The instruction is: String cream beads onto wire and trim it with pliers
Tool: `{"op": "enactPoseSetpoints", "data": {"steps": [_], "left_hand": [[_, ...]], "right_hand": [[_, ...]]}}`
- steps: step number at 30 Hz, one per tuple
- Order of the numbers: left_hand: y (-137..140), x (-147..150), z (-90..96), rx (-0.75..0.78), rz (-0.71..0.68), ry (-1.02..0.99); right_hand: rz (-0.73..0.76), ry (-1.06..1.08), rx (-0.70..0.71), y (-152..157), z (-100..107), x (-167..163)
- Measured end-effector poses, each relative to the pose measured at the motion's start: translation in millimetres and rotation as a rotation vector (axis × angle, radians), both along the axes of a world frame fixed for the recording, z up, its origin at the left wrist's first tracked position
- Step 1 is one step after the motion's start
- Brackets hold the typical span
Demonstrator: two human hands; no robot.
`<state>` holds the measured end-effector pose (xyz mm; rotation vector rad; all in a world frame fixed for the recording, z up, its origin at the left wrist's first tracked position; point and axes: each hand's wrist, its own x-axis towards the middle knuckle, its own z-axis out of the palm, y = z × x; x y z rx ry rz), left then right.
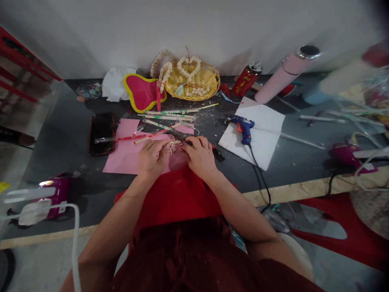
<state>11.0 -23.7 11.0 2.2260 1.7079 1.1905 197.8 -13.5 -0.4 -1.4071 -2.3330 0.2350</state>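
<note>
My left hand (152, 157) is closed at the left side of a cluster of short pale wooden stick pieces (174, 143), thumb and fingertips against it. On the other side, my right hand (201, 156) has curled fingers and its thumb points at the cluster; what it pinches is hidden. A dark tool with a red handle part (213, 147) passes beneath or behind my right hand. Pink paper (121, 160) lies under my left hand. Beyond the fingers are printed chopstick sleeves (170, 117) and loose sticks.
A blue glue gun (244, 127) rests on a white board (269, 142) at the right, its cord over the table edge. At the left lies a phone (101, 134). Behind stand a wicker basket (209, 94), a red can (245, 81) and a pink bottle (279, 79).
</note>
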Motion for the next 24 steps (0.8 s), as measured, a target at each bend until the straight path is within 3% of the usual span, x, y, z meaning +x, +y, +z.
{"op": "enactPoseSetpoints", "data": {"steps": [7, 14, 24], "left_hand": [[-1, 2, -0.8, -0.039, -0.032, -0.058], [-10, 10, 9.1, -0.107, -0.051, -0.084], [-14, 14, 14.2, -0.099, -0.178, -0.124]], "right_hand": [[0.008, 0.037, 0.031, 0, 5, -3], [0.128, 0.416, -0.093, -4, 13, -6], [0.125, 0.537, -0.144, -8, 16, -5]]}}
